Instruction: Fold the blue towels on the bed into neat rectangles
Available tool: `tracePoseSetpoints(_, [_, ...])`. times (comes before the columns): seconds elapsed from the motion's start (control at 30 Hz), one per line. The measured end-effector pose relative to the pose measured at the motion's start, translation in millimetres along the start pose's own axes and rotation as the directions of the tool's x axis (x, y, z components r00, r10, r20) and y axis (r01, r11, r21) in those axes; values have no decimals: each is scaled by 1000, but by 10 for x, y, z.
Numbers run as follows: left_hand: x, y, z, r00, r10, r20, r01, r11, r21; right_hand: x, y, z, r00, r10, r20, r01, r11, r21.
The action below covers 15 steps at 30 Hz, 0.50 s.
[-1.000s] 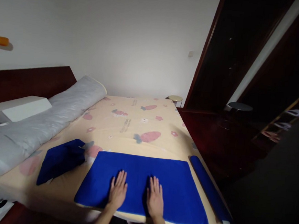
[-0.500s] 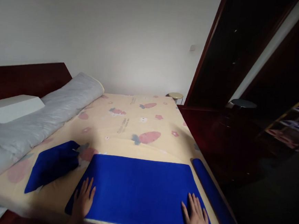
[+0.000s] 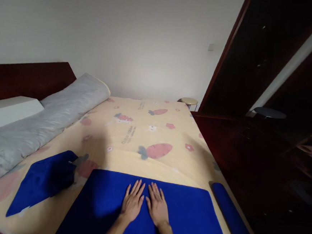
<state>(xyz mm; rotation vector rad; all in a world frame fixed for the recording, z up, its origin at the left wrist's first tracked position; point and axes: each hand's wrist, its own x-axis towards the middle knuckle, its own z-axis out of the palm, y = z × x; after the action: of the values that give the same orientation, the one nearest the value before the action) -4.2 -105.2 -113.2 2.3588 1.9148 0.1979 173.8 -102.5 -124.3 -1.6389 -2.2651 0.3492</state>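
Your left hand (image 3: 133,204) and right hand (image 3: 158,206) lie flat, slightly spread, on one smooth, rectangular blue cloth (image 3: 143,228) at six o'clock; one cylindrical blue roll (image 3: 233,217) sits at four, one rumpled blue bundle (image 3: 47,179) at eight.

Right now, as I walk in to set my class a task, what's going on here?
A person has the left hand and right hand side by side, palms down on a blue cloth spread over a patterned bed sheet. Neither holds anything. Left of the cloth lies a loosely bunched blue piece; to its right, near the bed's edge, is a blue roll. Further off, a white box rests by a grey quilt.
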Motion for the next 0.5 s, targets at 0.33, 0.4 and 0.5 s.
tracePoseSetpoints(0.33, [-148,-1955,-351,824,-507,-252,549,825,135,-742,1792,-633,899,317,-303,-368,920,-131])
tracePoseSetpoints(0.4, [-112,-1847,-386,772,-576,-268,619,777,115,-722,1720,-613,859,359,-365,-419,903,-96])
tracePoseSetpoints(0.5, [-42,-1264,-326,779,-534,-329,588,805,84,-540,1278,-480,823,364,-437,-433,899,-66])
